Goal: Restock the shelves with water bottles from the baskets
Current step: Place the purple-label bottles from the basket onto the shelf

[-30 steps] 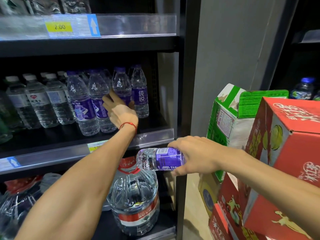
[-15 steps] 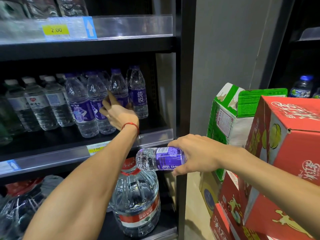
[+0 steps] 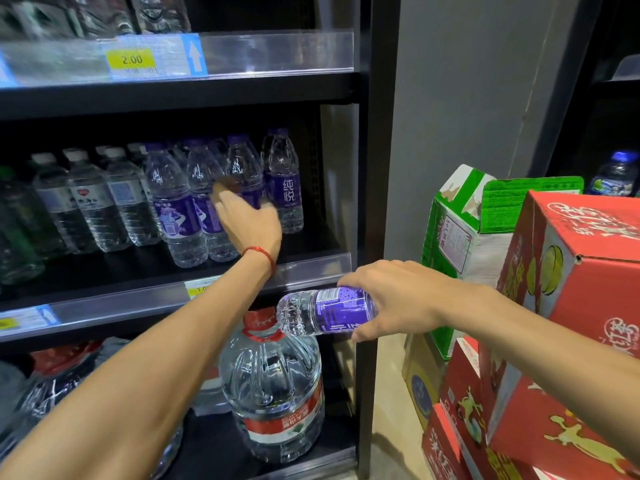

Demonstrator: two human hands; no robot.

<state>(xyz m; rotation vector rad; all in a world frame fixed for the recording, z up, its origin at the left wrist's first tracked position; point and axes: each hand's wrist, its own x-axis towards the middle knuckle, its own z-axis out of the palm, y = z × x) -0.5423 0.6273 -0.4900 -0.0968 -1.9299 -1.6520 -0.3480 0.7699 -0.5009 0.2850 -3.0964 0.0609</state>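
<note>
At the upper left of the frame a yellow price tag (image 3: 130, 59) reading 2.00 sits in the clear rail of the top shelf (image 3: 277, 51). Below it, on the middle shelf (image 3: 104, 271), white-capped bottles (image 3: 93, 202) stand upright at the left. Just beside them to the right are rows of purple-labelled bottles (image 3: 175, 209), also upright. The farthest right of these (image 3: 284, 188) stands a little apart, near the back.

The left hand (image 3: 247, 223) reaches in from the lower left, across the shelf rail, and lies among the purple-labelled bottles at centre frame. Its back faces the camera and its fingers (image 3: 221, 190) stretch out fairly straight against the labels. The tips are blurred and they curl round nothing that shows. A red string bracelet (image 3: 263, 254) circles the wrist.

On the bottom shelf, below centre, stands a large water jug (image 3: 273, 386) with a red cap and a red label band.

Just above the jug's cap, in front of the shelf unit, the water bottle (image 3: 325, 311) lies on its side in the air, base end pointing left. The right hand (image 3: 398, 299) comes in from the lower right and grips the bottle's right end, fingers wrapped over the top and thumb underneath.

Right of the black upright post (image 3: 375, 168) is a grey wall. Farther right stands a green-and-white carton (image 3: 457, 237), and red cartons (image 3: 571, 306) are stacked at the right edge. A blue-capped bottle (image 3: 616, 174) shows behind them at the far right.
</note>
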